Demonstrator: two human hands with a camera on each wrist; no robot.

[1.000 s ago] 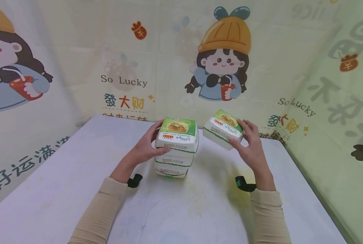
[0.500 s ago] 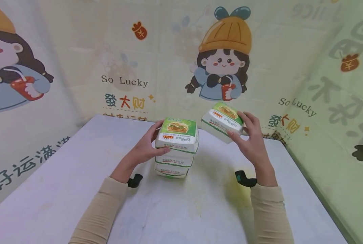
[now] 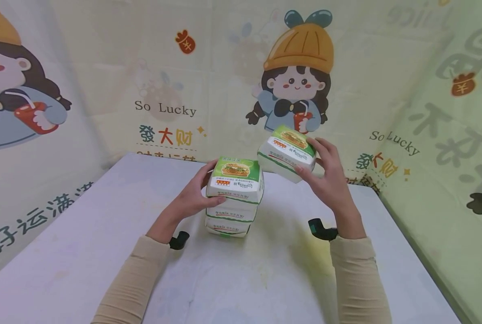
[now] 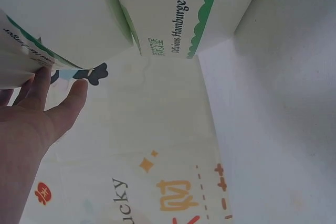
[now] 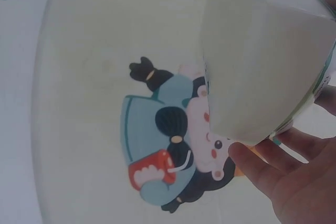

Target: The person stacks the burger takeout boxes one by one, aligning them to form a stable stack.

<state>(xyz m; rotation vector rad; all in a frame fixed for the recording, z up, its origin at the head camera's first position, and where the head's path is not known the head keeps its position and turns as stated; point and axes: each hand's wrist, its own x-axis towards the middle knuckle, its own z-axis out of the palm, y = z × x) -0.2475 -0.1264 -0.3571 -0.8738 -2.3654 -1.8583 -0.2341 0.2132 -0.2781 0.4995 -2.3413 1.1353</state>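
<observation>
Three white-and-green burger boxes stand stacked on the table, the top box point(image 3: 237, 182) showing a burger picture on its lid. My left hand point(image 3: 189, 196) grips this top box from its left side, thumb along the front and fingers behind. The middle box point(image 3: 234, 212) and bottom box point(image 3: 226, 227) sit straight beneath. To the right of the stack, a matching burger box point(image 3: 286, 155) is held up and tilted in my right hand point(image 3: 329, 182), thumb at its front and fingers at its far side. Its plain white underside fills much of the right wrist view.
The white table point(image 3: 233, 279) meets a printed cloth backdrop point(image 3: 225, 81) behind, and more cloth rises at both sides. A black wrist mount point(image 3: 322, 229) sticks inward from the right wrist, another black mount point(image 3: 179, 240) from the left.
My right hand has raised its burger box and, in the last half second, brought it left toward the stack. The left hand and the stack have stayed in place.
</observation>
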